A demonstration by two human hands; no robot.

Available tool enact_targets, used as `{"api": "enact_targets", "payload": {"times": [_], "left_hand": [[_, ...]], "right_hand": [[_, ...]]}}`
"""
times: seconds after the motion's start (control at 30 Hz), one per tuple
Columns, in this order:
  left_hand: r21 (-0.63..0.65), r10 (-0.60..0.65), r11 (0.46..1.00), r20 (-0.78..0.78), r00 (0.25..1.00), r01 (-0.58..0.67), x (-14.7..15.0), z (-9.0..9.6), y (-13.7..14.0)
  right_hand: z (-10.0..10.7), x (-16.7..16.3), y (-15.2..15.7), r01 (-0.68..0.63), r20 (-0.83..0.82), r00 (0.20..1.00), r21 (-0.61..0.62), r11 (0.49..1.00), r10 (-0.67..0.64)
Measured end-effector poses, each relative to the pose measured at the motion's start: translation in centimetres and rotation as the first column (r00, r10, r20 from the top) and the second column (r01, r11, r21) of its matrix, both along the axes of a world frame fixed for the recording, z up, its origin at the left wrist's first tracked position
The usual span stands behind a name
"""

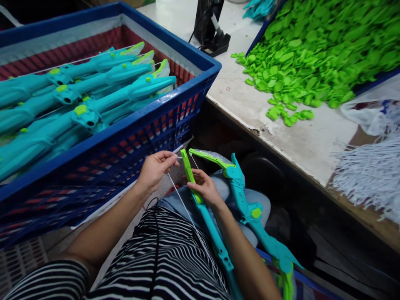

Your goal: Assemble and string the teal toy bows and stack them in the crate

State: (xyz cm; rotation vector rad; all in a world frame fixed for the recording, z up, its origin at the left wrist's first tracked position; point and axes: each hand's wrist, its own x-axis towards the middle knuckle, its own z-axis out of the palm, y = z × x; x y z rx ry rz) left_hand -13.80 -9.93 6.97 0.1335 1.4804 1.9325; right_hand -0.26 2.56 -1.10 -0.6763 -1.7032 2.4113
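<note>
My left hand is closed in a pinch on a thin white string. From there the string hangs down across the striped shirt, and a short piece reaches toward the green tip of a teal plastic toy bow. My right hand is wrapped round the bow's green end piece, just below its tip. On my lap to the right lies another teal limb with a green tip; a string runs down from that tip behind my right hand. Whether both limbs belong to one bow I cannot tell.
A blue crate of strung teal bows stands at the left. On the white worktable are a heap of green plastic parts, a bundle of white strings and a black stand. The table's edge runs along my right.
</note>
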Motion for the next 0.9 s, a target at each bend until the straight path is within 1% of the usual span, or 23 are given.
{"api": "enact_targets", "payload": {"times": [0.13,0.3,0.4,0.5,0.63,0.77,0.9], "left_hand": [[0.014,0.017,1.000,-0.080,0.997,-0.015,0.6,0.0,0.7],[0.023,0.099,0.995,-0.175,0.980,-0.097,1.3,-0.4,1.2],[0.018,0.120,0.993,-0.239,0.964,-0.119,1.7,-0.7,1.4],[0.010,0.150,0.988,-0.271,0.951,-0.153,2.0,-0.9,1.5],[0.038,0.197,0.980,-0.289,0.937,-0.194,2.1,-1.2,1.6],[0.050,0.191,0.982,-0.292,0.937,-0.185,2.3,-1.2,1.7],[0.025,0.170,0.985,-0.332,0.928,-0.172,2.4,-1.1,1.6]], "right_hand": [[0.2,0.0,-0.1,0.002,0.013,1.000,0.008,1.000,-0.002],[0.3,0.0,0.0,0.011,0.013,1.000,-0.003,1.000,-0.011],[0.2,0.0,0.0,0.012,0.010,1.000,-0.007,1.000,-0.012],[0.1,0.0,0.0,0.018,0.008,1.000,-0.001,1.000,-0.018],[0.0,0.0,0.0,0.021,0.009,1.000,0.007,1.000,-0.021],[0.0,0.0,0.0,0.030,0.009,1.000,0.002,1.000,-0.030],[-0.2,0.1,0.0,0.031,0.008,0.999,0.005,1.000,-0.031]]}}
